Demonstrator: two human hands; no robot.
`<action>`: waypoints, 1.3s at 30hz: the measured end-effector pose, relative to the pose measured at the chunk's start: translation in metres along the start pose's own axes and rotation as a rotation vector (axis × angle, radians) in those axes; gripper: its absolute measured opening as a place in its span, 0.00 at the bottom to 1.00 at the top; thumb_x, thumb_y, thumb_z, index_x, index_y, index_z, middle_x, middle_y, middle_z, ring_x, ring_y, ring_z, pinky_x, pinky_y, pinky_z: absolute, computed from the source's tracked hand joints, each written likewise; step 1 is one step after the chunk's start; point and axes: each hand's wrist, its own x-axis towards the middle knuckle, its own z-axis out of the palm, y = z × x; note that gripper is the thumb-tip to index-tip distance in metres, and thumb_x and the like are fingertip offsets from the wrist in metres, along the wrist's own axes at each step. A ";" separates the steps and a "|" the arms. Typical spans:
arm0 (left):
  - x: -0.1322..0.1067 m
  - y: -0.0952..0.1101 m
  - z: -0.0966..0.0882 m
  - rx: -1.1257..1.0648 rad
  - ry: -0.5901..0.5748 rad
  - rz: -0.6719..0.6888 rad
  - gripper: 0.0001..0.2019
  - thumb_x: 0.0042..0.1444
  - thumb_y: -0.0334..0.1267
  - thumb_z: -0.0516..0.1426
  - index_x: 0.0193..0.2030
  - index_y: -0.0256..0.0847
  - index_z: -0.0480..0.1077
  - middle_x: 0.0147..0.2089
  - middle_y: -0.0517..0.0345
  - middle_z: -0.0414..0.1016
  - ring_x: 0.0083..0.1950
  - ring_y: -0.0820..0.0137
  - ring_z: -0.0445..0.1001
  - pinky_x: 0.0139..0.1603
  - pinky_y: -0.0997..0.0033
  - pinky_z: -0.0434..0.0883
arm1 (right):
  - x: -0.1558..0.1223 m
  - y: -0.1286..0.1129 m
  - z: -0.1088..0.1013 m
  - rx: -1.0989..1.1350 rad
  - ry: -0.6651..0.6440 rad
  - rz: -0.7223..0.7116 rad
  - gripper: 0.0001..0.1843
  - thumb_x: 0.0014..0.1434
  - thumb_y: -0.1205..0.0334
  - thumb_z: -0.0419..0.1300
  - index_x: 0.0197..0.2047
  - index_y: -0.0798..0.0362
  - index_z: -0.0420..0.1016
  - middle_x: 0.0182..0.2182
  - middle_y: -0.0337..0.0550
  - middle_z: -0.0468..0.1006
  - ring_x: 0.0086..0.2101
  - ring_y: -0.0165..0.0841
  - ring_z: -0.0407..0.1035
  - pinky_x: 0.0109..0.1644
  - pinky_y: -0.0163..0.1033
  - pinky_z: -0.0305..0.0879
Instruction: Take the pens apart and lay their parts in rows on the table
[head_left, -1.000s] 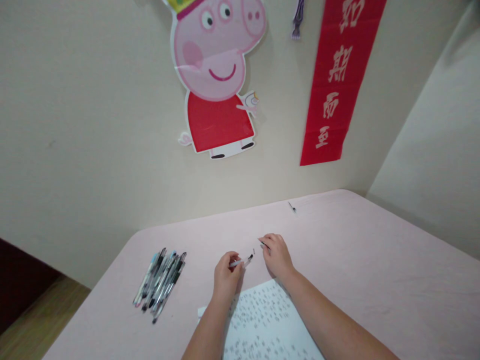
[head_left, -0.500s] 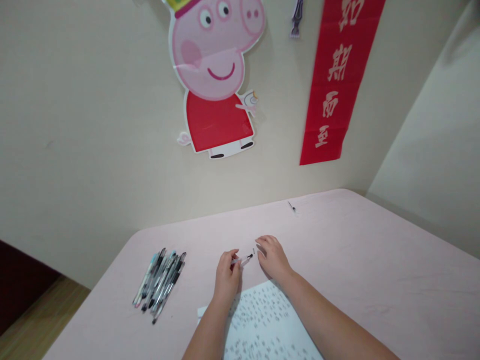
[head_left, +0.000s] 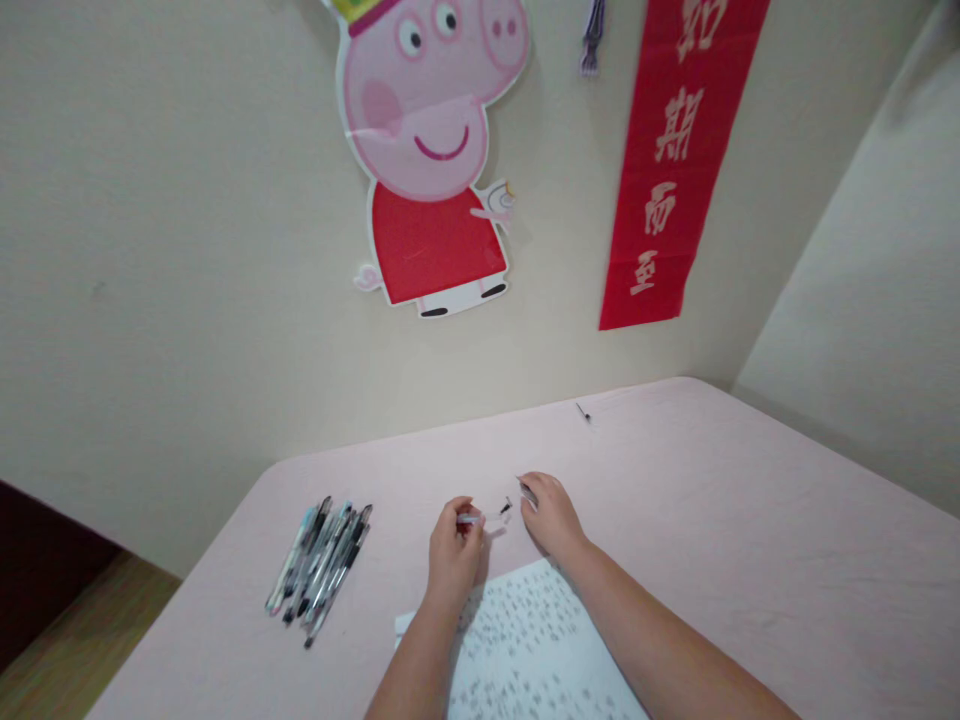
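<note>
One pale pink table fills the lower half of the view, pushed into the corner of a cream wall so its far edge runs along it. On that wall hang a pink cartoon pig cut-out in a red dress and a red paper banner with pale characters; both are cut off at the top. A white sheet covered in small handwriting lies under the forearms, its near end out of frame and the script too blurred to read. A loose bundle of dark and clear-barrelled pens lies to the left, well apart from the hands, seemingly set aside within reach. The left hand is curled, pinching a clear plastic pen barrel by one end, its dark tip pointing at the right hand. That hand is loosely closed on a thin dark piece, too small to identify. A tiny dark object lies near the wall.
</note>
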 end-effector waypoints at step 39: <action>0.003 -0.028 0.006 0.242 -0.101 0.204 0.22 0.49 0.25 0.51 0.52 0.40 0.64 0.52 0.49 0.67 0.55 0.63 0.66 0.56 0.54 0.66 | -0.006 -0.013 0.019 0.259 -0.150 -0.117 0.22 0.54 0.77 0.49 0.47 0.54 0.76 0.49 0.51 0.74 0.50 0.35 0.68 0.58 0.44 0.62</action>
